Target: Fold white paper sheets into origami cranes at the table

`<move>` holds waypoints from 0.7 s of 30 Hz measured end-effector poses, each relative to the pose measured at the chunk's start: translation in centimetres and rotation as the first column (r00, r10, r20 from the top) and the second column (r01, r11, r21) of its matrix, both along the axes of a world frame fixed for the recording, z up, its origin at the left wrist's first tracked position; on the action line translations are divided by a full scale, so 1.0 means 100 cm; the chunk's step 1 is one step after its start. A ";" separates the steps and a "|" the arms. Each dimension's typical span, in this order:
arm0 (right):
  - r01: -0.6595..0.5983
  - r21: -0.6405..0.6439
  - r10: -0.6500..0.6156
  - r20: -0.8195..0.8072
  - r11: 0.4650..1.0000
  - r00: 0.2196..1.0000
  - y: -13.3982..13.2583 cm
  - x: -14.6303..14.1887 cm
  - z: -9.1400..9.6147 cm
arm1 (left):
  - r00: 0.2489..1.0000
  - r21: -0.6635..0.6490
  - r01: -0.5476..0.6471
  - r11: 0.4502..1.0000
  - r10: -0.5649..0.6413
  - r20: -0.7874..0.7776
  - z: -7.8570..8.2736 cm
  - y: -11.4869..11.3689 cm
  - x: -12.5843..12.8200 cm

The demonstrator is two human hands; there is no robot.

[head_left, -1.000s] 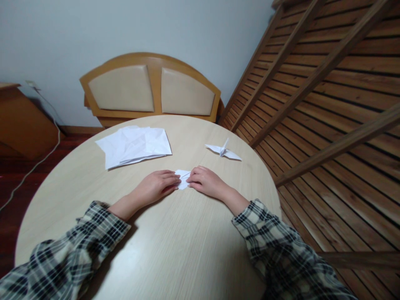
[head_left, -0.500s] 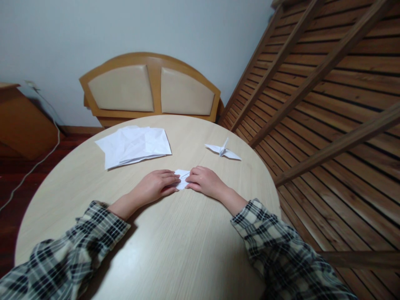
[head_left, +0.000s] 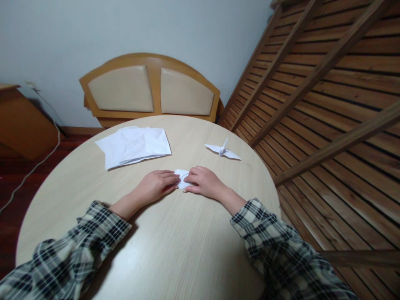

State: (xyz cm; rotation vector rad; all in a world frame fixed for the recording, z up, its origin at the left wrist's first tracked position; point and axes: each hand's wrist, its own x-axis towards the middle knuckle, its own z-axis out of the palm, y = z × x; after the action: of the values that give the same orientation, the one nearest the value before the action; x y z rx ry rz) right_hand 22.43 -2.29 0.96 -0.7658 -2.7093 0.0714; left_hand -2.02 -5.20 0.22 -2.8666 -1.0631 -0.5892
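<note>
Near centre, my half-curled left hand [head_left: 159, 183] and right hand [head_left: 205, 182] hold a folded paper [head_left: 182, 183]. Likely light, easily creased; edges suit gripping.

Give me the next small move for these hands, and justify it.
I'd run the right hand's fingertips along the slanting line on the small folded paper, with the left hand bracing the opposite side. Fingers of both hands rest at the paper, and that line, probably a fold edge, shows between them.
</note>
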 end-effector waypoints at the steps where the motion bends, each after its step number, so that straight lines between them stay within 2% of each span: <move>1: 0.006 0.000 -0.006 -0.002 1.000 1.000 -0.001 -0.001 0.000 | 1.000 -0.002 -0.002 1.000 0.002 0.008 0.000 0.000 0.000; 7: 0.045 0.051 -0.046 0.018 0.998 0.999 -0.004 -0.006 -0.001 | 0.999 -0.023 -0.022 0.999 0.023 0.043 -0.001 -0.001 0.001; 13: 0.026 0.110 -0.033 0.062 0.994 0.998 -0.007 -0.007 0.000 | 0.997 -0.027 -0.025 0.999 0.027 0.075 -0.001 -0.001 0.001; 21: 0.043 0.103 -0.049 0.058 0.994 0.997 -0.009 -0.007 0.003 | 0.999 -0.033 -0.029 0.999 0.030 0.032 0.006 -0.003 0.003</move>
State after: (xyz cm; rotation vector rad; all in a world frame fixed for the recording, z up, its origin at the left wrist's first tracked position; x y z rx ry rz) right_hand 21.74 -3.16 1.27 -0.8118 -2.7262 -0.1011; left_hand -1.74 -5.54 0.78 -2.8731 -1.1284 -0.6252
